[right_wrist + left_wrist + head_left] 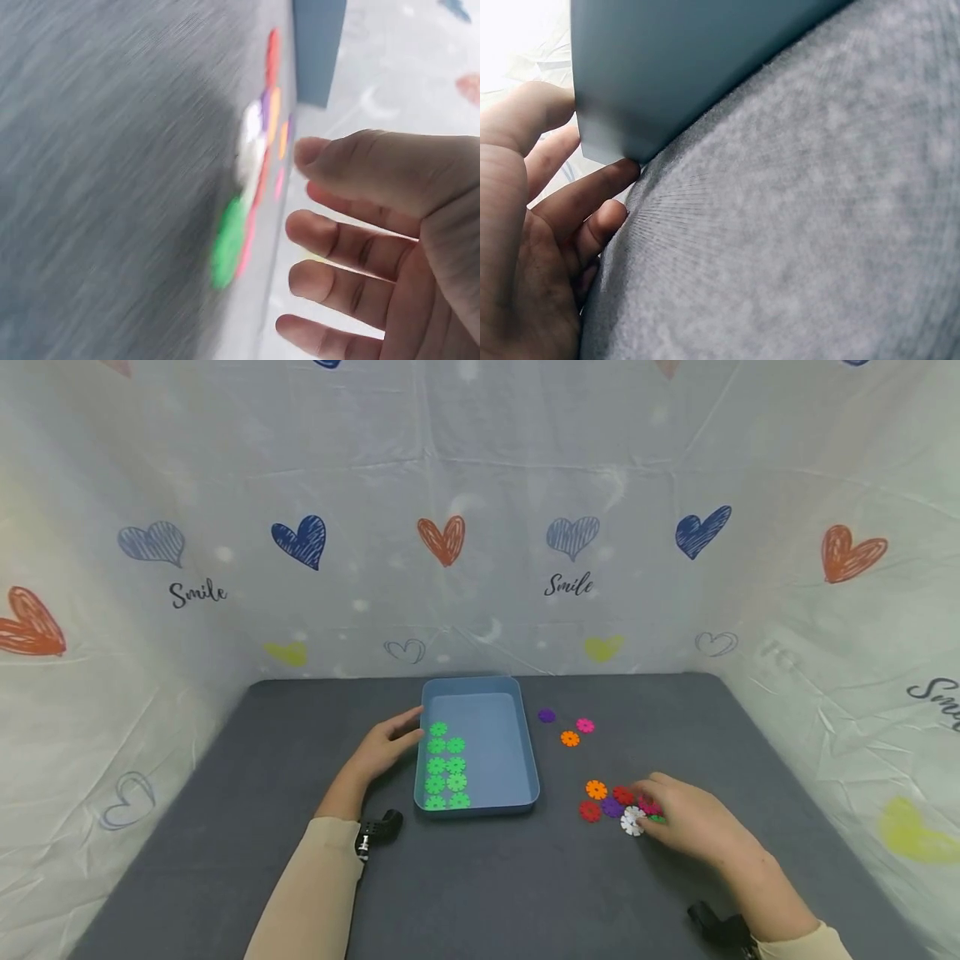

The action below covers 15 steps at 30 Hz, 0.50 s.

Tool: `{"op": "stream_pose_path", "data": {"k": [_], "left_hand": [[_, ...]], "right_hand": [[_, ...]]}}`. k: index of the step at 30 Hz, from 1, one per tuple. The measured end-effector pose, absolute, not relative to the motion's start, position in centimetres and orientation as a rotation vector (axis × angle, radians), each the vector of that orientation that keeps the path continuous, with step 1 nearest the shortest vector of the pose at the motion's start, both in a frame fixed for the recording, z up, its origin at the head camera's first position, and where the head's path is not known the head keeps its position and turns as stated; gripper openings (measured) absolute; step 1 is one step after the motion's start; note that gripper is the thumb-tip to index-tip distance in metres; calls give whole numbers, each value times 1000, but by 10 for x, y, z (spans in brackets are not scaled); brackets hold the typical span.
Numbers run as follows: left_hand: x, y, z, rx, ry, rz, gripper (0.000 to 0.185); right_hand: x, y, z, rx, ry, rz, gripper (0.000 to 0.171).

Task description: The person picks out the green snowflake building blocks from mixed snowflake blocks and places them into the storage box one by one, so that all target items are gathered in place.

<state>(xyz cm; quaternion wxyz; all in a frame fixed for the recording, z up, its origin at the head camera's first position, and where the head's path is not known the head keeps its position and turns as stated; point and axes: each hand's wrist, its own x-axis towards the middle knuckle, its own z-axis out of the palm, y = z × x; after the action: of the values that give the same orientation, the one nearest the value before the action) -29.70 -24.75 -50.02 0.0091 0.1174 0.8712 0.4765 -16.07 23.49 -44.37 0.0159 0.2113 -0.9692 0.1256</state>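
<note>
A blue rectangular tray [491, 739] lies on the dark grey table. Along its left side sit several green flower-shaped discs [455, 765] in two columns. My left hand [381, 750] is at the tray's left wall, with fingertips right at the wall in the left wrist view. Over a loose cluster of flower discs on the right hovers my right hand [697, 820], fingers spread and slightly bent, nothing between them. Closest to it are a white disc [632, 821], a red disc [623, 795] and a green disc [229, 244], which the hand partly covers in the head view.
Beside the tray's upper right lie a purple disc [547, 716], a pink disc [585, 725] and an orange disc [570, 738]. A pale cloth [495, 610] printed with hearts hangs behind the table and along both sides.
</note>
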Motion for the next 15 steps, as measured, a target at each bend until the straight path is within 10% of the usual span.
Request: {"op": "stream_pose_path", "data": {"k": [15], "left_hand": [[-297,-247,-500,366,2736,1481,58]], "right_hand": [[-158,267,-457,539,-3116,413,24]]}}
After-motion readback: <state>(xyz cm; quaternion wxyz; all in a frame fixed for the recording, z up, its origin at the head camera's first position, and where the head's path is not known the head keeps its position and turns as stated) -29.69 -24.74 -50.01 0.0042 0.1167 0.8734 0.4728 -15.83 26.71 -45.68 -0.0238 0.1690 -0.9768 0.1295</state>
